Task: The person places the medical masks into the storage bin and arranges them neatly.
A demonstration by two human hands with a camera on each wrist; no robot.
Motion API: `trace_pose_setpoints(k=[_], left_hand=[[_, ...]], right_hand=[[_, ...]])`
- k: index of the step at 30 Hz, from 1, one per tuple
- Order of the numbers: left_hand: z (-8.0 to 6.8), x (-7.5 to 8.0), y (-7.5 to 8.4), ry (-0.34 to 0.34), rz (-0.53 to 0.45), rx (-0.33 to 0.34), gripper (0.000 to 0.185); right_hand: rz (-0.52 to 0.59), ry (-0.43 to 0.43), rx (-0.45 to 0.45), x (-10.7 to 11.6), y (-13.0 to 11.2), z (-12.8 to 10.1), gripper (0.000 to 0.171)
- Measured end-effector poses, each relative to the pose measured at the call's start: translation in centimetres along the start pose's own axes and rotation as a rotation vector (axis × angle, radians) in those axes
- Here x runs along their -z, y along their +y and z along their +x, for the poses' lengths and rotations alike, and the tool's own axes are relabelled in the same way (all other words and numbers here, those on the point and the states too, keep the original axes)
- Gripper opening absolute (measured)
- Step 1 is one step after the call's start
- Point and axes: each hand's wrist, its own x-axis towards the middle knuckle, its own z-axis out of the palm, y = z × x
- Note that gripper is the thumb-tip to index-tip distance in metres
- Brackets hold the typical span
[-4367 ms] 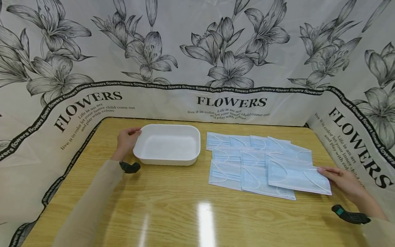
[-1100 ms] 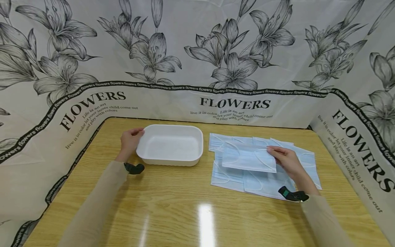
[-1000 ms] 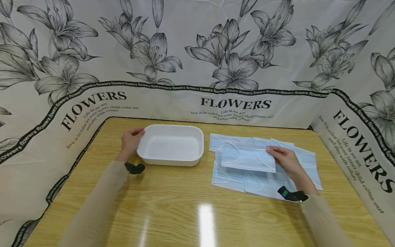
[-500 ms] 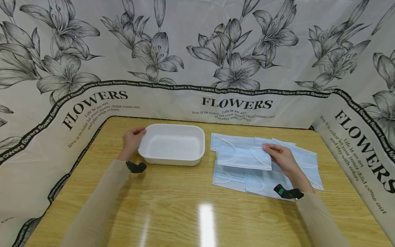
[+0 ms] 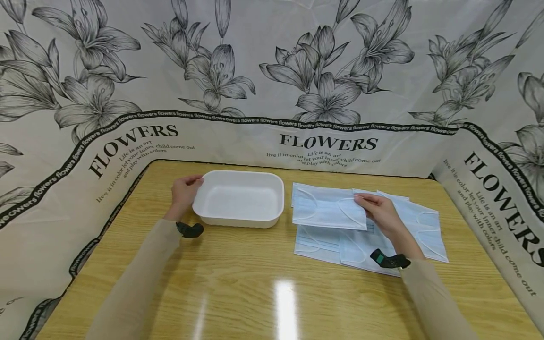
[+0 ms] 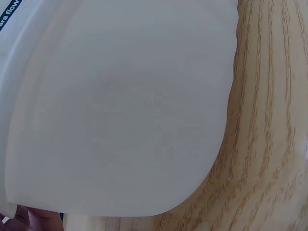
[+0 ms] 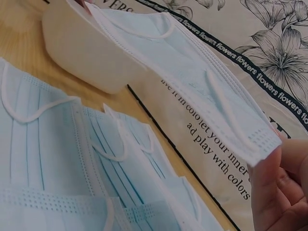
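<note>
1. The flower-printed backdrop stands around three sides of the work area, with the word FLOWERS printed along its lower band.
2. The wooden table fills the foreground and carries everything else; a light glare sits on its near middle.
3. The pile of blue face masks lies spread flat on the table's right half, the masks overlapping one another, just to the right of the tray.
4. The white tray sits left of centre on the table, shallow, rectangular, with rounded corners. In the left wrist view its pale outer wall fills most of the frame above the wood grain.
5. The lifted face mask is held above the left part of the pile, roughly level, its left edge close to the tray's right rim but apart from it. The right wrist view shows it raised clear of the masks beneath.
6. The right hand pinches the lifted mask at its right end, thumb and fingers closed on the edge.
7. The left hand rests against the tray's left rim, fingers curled over the far corner, holding it in place.
</note>
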Motion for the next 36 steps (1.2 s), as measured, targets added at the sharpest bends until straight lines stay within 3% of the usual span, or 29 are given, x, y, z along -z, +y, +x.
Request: trace_pose_setpoints(k=[7, 11, 15, 18, 24, 31, 36], left_hand=[[0.2, -0.1, -0.1, 0.007, 0.003, -0.022, 0.034], [0.3, -0.1, -0.2, 0.007, 0.007, -0.019, 0.034], [0.1, -0.1, -0.1, 0.001, 0.005, -0.017, 0.035], [0.0, 0.0, 0.0, -0.008, -0.002, -0.019, 0.035], [0.0, 0.0, 0.0, -0.004, -0.016, -0.016, 0.034], [0.0, -0.1, 0.0, 0.0, -0.029, -0.016, 0.034], [0.2, -0.2, -0.3, 0.0, -0.031, 0.0, 0.034]], right_hand=[[0.001, -0.008, -0.01, -0.9, -0.9, 0.5, 0.055], [0.033, -0.026, -0.003, -1.7, -1.3, 0.8, 0.05], [0.064, -0.037, 0.004, -2.6, -1.5, 1.2, 0.035], [0.084, -0.041, 0.021, -3.1, -1.6, 1.4, 0.035], [0.103, -0.046, 0.021, -4.5, -1.7, 1.8, 0.053], [0.115, -0.032, 0.003, -6.1, -1.7, 2.3, 0.045], [0.107, -0.036, 0.002, -7.0, -2.0, 2.5, 0.051]])
